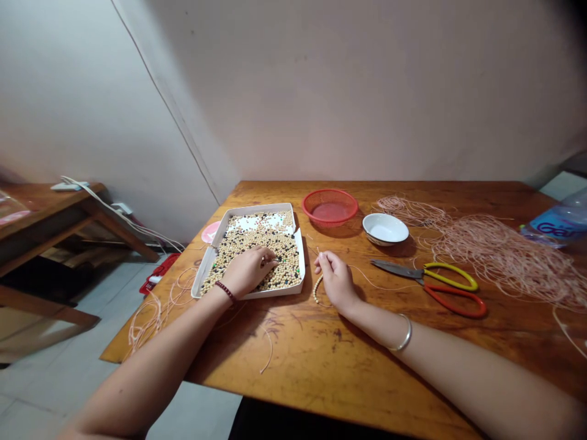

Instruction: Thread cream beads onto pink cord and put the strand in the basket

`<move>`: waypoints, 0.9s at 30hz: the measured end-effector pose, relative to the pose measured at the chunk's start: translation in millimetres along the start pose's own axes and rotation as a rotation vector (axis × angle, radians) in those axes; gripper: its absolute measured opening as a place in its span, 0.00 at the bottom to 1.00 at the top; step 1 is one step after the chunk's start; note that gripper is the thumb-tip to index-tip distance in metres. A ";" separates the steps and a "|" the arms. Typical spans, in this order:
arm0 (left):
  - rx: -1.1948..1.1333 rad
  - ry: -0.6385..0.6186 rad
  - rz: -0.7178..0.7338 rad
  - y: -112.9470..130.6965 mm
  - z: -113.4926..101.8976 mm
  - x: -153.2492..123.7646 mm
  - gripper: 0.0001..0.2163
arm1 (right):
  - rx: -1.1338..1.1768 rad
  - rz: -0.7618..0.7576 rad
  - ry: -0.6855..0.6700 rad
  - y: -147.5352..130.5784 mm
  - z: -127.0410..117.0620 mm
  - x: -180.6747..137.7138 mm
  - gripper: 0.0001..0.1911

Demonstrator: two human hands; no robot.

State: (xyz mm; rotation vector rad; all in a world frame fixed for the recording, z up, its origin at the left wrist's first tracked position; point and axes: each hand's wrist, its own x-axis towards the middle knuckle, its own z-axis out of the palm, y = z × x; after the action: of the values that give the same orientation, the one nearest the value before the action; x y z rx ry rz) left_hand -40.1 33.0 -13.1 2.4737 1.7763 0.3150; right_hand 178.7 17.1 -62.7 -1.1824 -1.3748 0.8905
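My left hand (250,269) reaches into a white box tray (297,287), its fingers drawn together among many small beads (247,238), mostly cream with some black and green ones. Whether a bead is between those fingertips is too small to tell. Just right of the tray, my right hand (335,278) pinches a thin pink cord close to its tip. A curved row of cream beads (316,290), threaded on this beaded string, hangs below the fingers beside the hand. From there the loose cord (376,284) trails right across the table.
On the wooden table (293,366) stand a red plastic basket (330,208) and a white bowl (385,229). Scissors (431,281) with yellow and orange handles lie right of my hand. Beyond are tangled pink cords (509,256) and a blue-labelled bottle (557,220).
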 end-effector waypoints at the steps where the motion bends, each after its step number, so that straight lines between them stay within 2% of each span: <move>1: -0.043 -0.011 0.017 0.0 -0.2 0.9 0.10 | -0.006 0.000 -0.004 0.2 0.0 0.0 0.18; 5: -0.200 0.025 0.107 5.8 -2.1 1.8 0.07 | -0.064 -0.030 -0.047 0.1 0.4 -1.4 0.19; 8: -0.306 0.117 0.239 14.6 -5.6 0.0 0.06 | -0.106 -0.062 -0.191 -0.4 1.3 -4.8 0.21; 11: -0.334 0.158 0.331 21.2 -8.7 -2.0 0.06 | -0.142 -0.068 -0.304 0.2 2.3 -7.9 0.22; 20: -0.327 0.215 0.465 24.3 -10.6 -5.2 0.05 | -0.162 -0.031 -0.313 4.5 3.2 -5.8 0.27; 27: -0.284 0.227 0.492 25.0 -10.4 -6.9 0.05 | -0.172 -0.030 -0.307 0.7 2.5 -6.1 0.28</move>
State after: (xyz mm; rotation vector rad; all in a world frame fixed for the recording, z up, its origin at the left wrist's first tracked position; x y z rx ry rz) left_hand -21.3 17.8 0.7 2.7021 1.0502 0.8442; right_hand 176.1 11.5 -65.3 -1.1843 -1.7412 0.9762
